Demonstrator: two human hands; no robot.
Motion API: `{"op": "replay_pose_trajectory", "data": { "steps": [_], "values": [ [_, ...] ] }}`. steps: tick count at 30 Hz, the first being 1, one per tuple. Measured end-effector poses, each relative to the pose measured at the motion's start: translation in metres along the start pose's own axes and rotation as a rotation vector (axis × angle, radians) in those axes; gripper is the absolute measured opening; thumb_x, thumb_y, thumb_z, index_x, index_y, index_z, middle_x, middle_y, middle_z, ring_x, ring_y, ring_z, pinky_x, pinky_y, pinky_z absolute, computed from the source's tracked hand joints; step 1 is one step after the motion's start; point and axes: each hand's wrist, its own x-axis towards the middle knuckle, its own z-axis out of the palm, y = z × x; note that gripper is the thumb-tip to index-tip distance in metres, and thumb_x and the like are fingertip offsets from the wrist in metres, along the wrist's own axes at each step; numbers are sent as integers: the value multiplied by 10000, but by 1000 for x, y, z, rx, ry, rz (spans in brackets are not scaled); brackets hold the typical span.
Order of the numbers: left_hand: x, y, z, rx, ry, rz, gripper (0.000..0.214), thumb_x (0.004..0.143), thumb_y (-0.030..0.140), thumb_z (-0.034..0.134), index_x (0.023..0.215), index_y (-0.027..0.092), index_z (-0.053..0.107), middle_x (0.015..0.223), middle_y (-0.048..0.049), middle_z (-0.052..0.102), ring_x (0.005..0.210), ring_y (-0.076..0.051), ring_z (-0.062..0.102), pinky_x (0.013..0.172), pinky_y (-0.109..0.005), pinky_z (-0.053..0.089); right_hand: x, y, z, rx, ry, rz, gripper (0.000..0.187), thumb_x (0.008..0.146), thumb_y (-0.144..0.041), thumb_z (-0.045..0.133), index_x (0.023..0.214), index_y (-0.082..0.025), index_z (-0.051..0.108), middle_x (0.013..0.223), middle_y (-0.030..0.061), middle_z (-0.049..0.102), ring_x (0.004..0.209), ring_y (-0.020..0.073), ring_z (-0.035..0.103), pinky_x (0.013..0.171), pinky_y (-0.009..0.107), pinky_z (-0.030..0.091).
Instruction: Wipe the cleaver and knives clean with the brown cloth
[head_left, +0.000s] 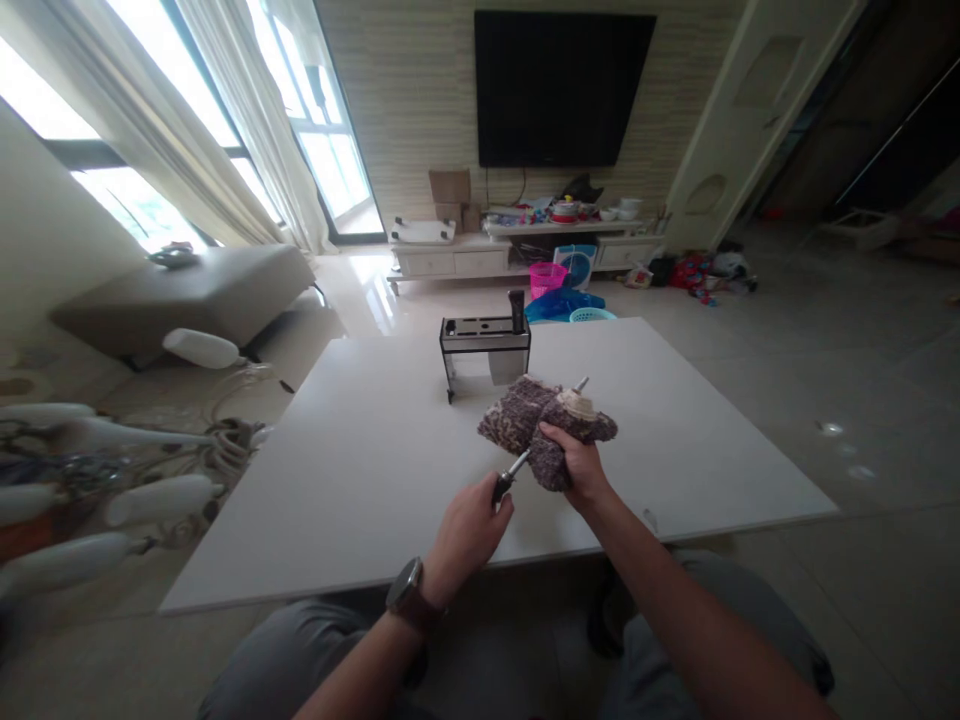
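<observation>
Metal-shafted tool (519, 462) sits between the two hands, dark handle in left hand (469, 525), tip poking out past the cloth (521, 415) ahead of right hand; left fingers curled closed round the handle; right hand (581, 468) bunched round the cloth, thumb on top, squeezing it about the shaft; looks mid-wipe: cloth on the shaft, wiping apparently begun, not finished; left to do, probably: rest of the wipe, then cloth off; how clean the shaft is, can't tell; count: one tool, one cloth bundle (one piece or two, can't tell), one holder (484, 328) beyond both hands, one broad-bladed knife (517, 312) standing in it, one white table (360, 430) under the hands, one watch (407, 588) just behind left hand
</observation>
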Motion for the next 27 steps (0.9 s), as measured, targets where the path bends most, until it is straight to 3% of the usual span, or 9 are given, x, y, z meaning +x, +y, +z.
{"op": "replay_pose_trajectory", "data": {
  "steps": [10,19,27],
  "values": [
    [3,-7,-10,87,28,2,136,946,283,494,899,224,608,773,-48,666,728,-208,604,629,-318,270,10,2,-4,-6,-1,5,393,626,-254,866,983,-175,721,1001,64,767,900,212,720,750,313,611],
    [23,-40,8,42,47,8,113,922,234,503,887,220,609,810,-53,688,765,-213,618,661,-313,293,20,22,-13,-63,17,67,489,560,-288,919,995,-167,731,974,56,774,906,219,722,781,320,611],
    [28,-46,18,3,-3,-37,110,934,251,507,910,229,612,852,-57,704,801,-229,632,688,-314,325,26,35,-23,-102,8,128,535,618,-334,918,1088,-168,726,1073,84,772,1001,248,725,858,353,606]
  ]
}}
